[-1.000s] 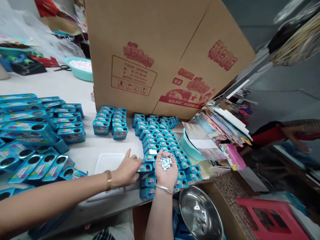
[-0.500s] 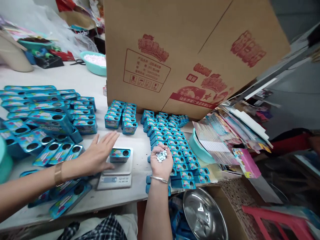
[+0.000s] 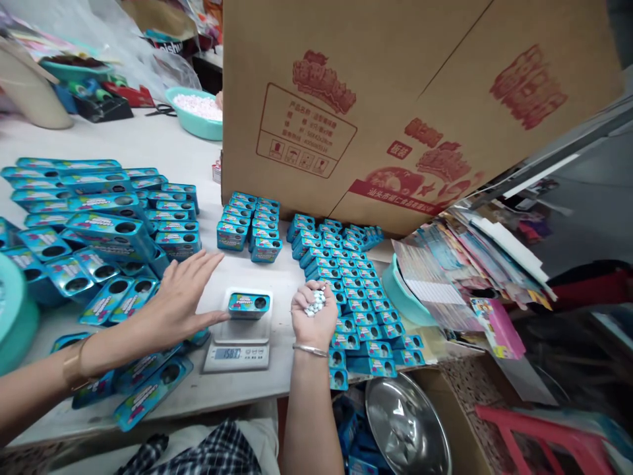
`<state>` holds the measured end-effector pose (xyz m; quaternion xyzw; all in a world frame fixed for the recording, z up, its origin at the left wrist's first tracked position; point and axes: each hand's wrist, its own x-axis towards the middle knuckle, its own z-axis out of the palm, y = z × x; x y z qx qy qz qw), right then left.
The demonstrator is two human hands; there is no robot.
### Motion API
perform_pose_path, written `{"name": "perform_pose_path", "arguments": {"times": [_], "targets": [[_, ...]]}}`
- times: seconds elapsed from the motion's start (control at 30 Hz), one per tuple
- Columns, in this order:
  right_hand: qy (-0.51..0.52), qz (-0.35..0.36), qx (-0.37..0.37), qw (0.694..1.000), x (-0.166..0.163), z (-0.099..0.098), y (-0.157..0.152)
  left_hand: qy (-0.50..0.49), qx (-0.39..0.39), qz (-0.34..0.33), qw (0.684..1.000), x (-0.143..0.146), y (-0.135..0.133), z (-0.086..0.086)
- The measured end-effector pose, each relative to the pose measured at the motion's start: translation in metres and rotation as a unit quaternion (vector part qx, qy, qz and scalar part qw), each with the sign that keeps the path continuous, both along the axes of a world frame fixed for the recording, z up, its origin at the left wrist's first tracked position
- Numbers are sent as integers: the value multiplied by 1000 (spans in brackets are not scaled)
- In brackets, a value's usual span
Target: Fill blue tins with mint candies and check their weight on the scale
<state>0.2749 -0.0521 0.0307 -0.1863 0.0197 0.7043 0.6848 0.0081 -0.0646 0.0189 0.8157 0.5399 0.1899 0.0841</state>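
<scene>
A small blue tin with a round hole in its lid sits on a white digital scale near the table's front edge. My left hand hovers flat and open just left of the scale, fingers spread, its thumb close to the tin. My right hand, palm up to the right of the scale, cups a heap of small pale blue and white candies. Rows of the same blue tins stand behind and right of that hand.
More blue tins lie piled on the left, with another small block at centre. A large cardboard box stands behind. A teal bowl of white candies sits at the back. A steel bowl and red stool are below the table edge.
My left hand took a tin from the rows, set it on the scale and let go; it now hovers beside it. My right hand has curled a little around the candies.
</scene>
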Motion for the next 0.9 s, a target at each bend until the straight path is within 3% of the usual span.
{"name": "perform_pose_path", "arguments": {"times": [0.27,0.6,0.77,0.9], "targets": [[21,10,5,1000,-10,0,4,16,-4,-49,999,19,-5,0],[26,17,-14,999,-28,-1,11,66,-83,-114,988,60,12,-5],[11,26,-4,1000,-28,-4,13,66,-78,-109,989,63,17,-10],[22,-4,-69,997,-26,-7,11,21,-100,-83,991,58,19,-16]]}}
